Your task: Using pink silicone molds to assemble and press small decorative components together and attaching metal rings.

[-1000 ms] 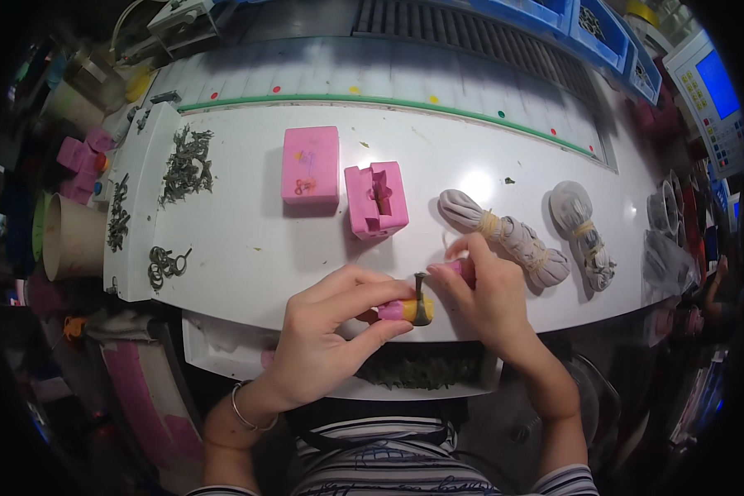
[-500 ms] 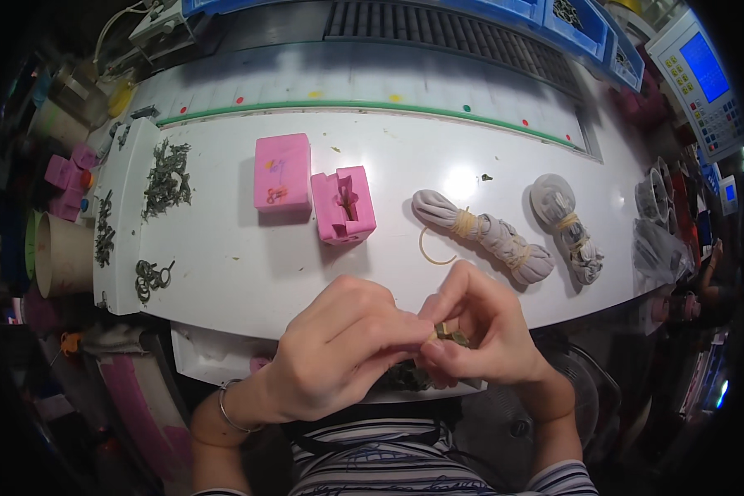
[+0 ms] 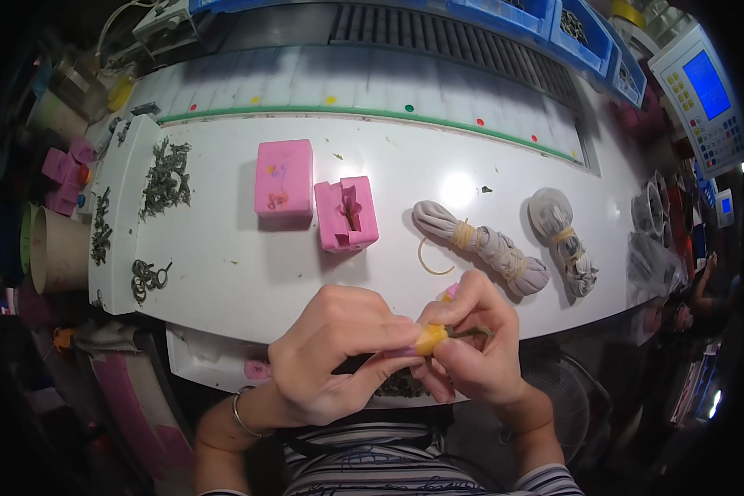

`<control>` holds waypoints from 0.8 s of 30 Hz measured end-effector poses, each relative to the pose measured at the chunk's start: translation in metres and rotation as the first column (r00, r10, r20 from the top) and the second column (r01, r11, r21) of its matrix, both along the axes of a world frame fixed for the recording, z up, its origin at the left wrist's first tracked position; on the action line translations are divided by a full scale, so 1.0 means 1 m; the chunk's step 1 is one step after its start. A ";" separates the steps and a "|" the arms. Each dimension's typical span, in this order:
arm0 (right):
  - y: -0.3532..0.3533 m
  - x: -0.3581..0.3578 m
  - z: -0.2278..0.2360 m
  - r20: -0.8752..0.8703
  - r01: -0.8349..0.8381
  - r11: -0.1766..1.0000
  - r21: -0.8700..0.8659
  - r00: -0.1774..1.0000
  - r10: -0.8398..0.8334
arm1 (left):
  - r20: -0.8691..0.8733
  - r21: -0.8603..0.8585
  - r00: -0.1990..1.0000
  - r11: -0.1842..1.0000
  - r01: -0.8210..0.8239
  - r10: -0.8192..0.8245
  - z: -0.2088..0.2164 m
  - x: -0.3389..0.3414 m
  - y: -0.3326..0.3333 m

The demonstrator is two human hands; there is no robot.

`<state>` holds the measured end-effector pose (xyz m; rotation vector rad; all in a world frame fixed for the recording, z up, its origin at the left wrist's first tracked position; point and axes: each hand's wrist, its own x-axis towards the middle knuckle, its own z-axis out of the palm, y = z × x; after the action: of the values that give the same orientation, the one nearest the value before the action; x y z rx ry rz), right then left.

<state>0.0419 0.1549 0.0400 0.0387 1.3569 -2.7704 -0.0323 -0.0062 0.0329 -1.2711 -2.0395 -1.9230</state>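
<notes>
Both forearms rise from the lower edge and the hands meet in front of the table's near edge, wrists bent inward so that the fingertips come together. The left hand (image 3: 326,351), knuckles up and a bracelet (image 3: 241,413) round its wrist, pinches a small yellow-and-pink piece (image 3: 431,337) between thumb and fingers. The right hand (image 3: 479,347) closes in from the other side, index finger arched and thumb tip against the yellow end, with a thin dark green strip (image 3: 473,332) emerging beside the thumb. A bit of pink (image 3: 450,292) shows above the right index finger; whether the right hand grips it I cannot tell. One second ago the hands were apart, with the dark strip upright at the piece's end; half a second ago the fingers hid most of the piece, whereas now its yellow part shows plainly. The two pink blocks (image 3: 285,178) still stand on the white table (image 3: 207,273)
</notes>
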 end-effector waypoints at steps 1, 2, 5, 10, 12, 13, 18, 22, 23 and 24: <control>0.000 -0.001 0.000 0.061 -0.021 0.999 -0.047 0.998 0.024 | 0.043 0.043 0.999 0.999 -0.012 0.010 -0.004 0.001 0.001; 0.000 -0.002 0.000 0.120 -0.041 0.994 -0.097 0.991 0.053 | 0.086 0.082 0.996 0.996 -0.027 0.020 -0.008 0.002 0.001; -0.004 -0.003 0.000 0.153 -0.044 0.995 -0.094 0.987 0.058 | 0.266 0.186 0.964 0.980 -0.067 0.015 -0.019 0.011 0.002; -0.009 -0.002 0.001 0.138 -0.029 1.000 -0.001 0.990 0.029 | 0.530 0.423 0.840 0.895 -0.143 -0.116 -0.015 0.001 0.000; -0.011 0.003 -0.005 0.070 0.027 0.996 0.080 0.997 -0.033 | 0.725 0.600 0.544 0.776 -0.196 -0.423 -0.011 -0.006 -0.008; -0.011 0.000 -0.011 0.070 0.030 0.996 0.080 0.997 -0.035 | 0.724 0.600 0.543 0.776 -0.194 -0.425 -0.014 -0.005 -0.011; -0.025 -0.004 -0.018 -0.281 0.280 0.808 0.518 0.948 -0.148 | 0.837 0.505 0.217 0.862 0.049 -0.502 -0.020 0.014 -0.013; -0.025 -0.002 -0.021 -0.368 0.375 0.647 0.663 0.917 -0.154 | 0.893 0.380 0.248 0.924 0.029 -0.375 -0.019 0.018 -0.009; -0.022 -0.004 -0.019 -0.456 0.457 0.435 0.776 0.883 -0.114 | 0.893 0.380 0.247 0.924 0.030 -0.375 -0.018 0.018 -0.008; -0.020 -0.008 -0.012 -0.506 0.526 0.279 0.804 0.850 -0.144 | 0.898 0.316 0.326 0.949 -0.009 -0.296 -0.016 0.018 -0.007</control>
<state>0.0335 0.1347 0.0278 -0.1246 3.2038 -1.7465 -0.0140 -0.0132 0.0173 -0.1178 -1.7816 -3.4313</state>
